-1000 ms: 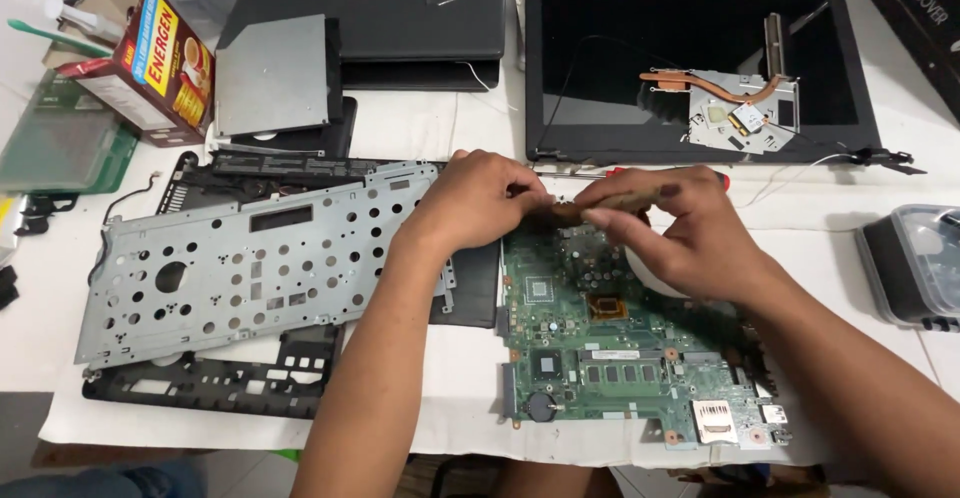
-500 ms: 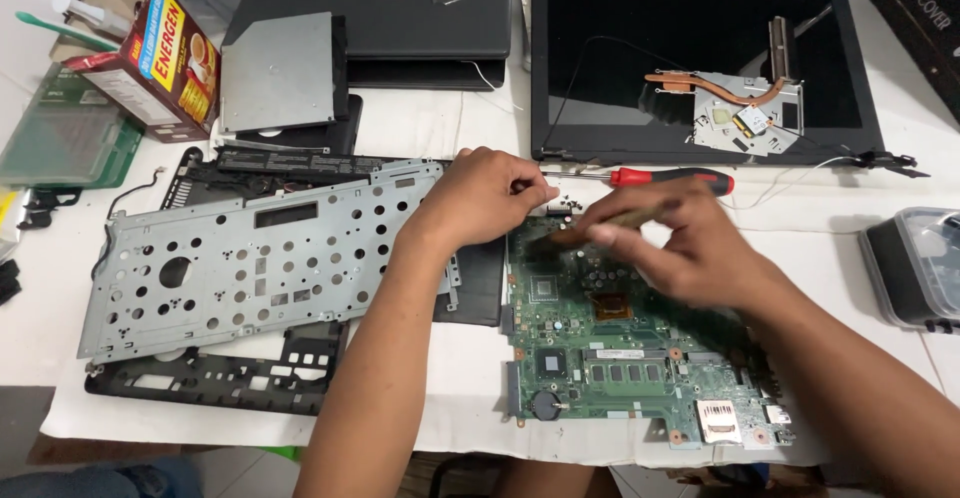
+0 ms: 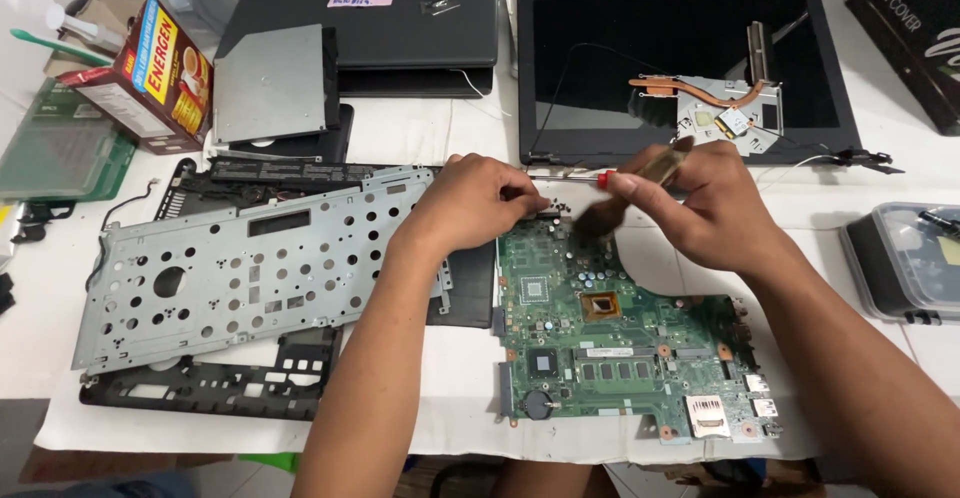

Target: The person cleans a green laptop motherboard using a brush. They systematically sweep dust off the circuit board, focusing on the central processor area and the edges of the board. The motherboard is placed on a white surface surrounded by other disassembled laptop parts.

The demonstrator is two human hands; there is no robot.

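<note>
A green laptop motherboard (image 3: 610,348) lies flat on white paper in front of me. My left hand (image 3: 475,203) rests at its top left corner, fingertips touching the board's edge. My right hand (image 3: 705,213) is closed around a brush (image 3: 655,166) with a pale wooden handle; its dark bristles (image 3: 595,220) touch the upper part of the board. Just behind my right fingers, the red tip of a screwdriver (image 3: 605,178) shows; the rest of the screwdriver is hidden by the hand.
A perforated silver metal plate (image 3: 240,268) lies left over a black laptop frame (image 3: 200,388). Behind are a laptop screen panel (image 3: 620,68) with a copper heatsink (image 3: 720,108), an optical drive (image 3: 270,83), a closed black laptop (image 3: 400,28), a cardboard box (image 3: 140,68), and a plastic container (image 3: 905,258) at right.
My right hand has drawn the brush back across the top of the board and tilted its handle up to the right. My left hand has stayed at the board's corner.
</note>
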